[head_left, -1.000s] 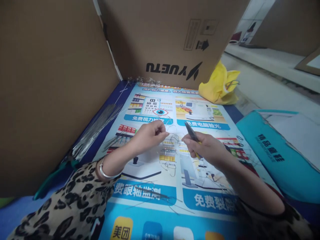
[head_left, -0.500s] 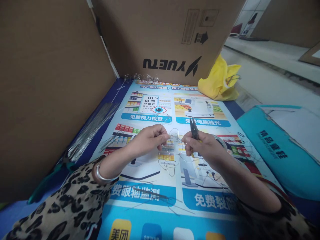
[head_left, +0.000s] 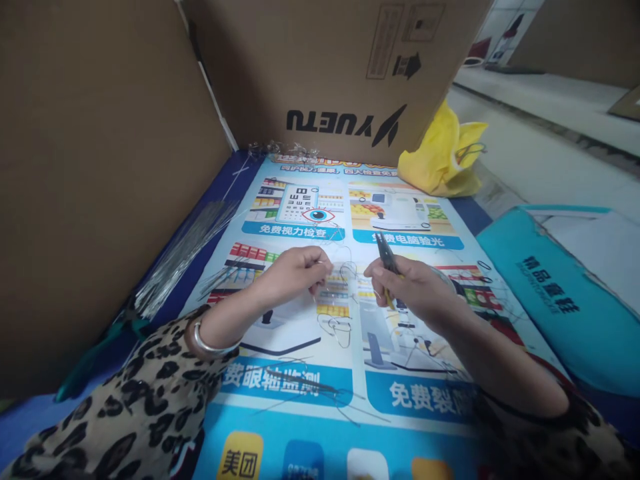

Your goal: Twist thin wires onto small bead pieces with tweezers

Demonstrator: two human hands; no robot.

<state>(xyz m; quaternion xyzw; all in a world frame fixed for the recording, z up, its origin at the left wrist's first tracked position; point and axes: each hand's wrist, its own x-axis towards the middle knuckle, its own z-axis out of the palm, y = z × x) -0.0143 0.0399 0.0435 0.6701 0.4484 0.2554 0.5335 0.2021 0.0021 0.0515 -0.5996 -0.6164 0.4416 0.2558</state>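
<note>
My left hand (head_left: 300, 272), with a silver bangle at the wrist, pinches a thin bent wire (head_left: 347, 270) whose loops reach out toward the right. My right hand (head_left: 407, 283) is closed around pliers (head_left: 386, 257) with dark jaws and yellow handles; the jaws point up and away and look nearly closed. Between the hands is a narrow gap where the wire shows faintly. Below it a bent wire shape (head_left: 336, 329) lies on the printed poster (head_left: 357, 373). Whether the right fingers also touch wire is too fine to tell.
A bundle of straight wires (head_left: 185, 250) lies at left beside green-handled pliers (head_left: 107, 340). Several loose wires (head_left: 305, 380) lie in front. Cardboard (head_left: 320, 73) stands behind and at left. A yellow bag (head_left: 440, 160) and a teal shoebox (head_left: 550, 293) are on the right.
The pliers have tilted slightly, and my right hand sits a little farther from my left. The left fingers have shifted slightly left with the wire. The camera view has moved a little.
</note>
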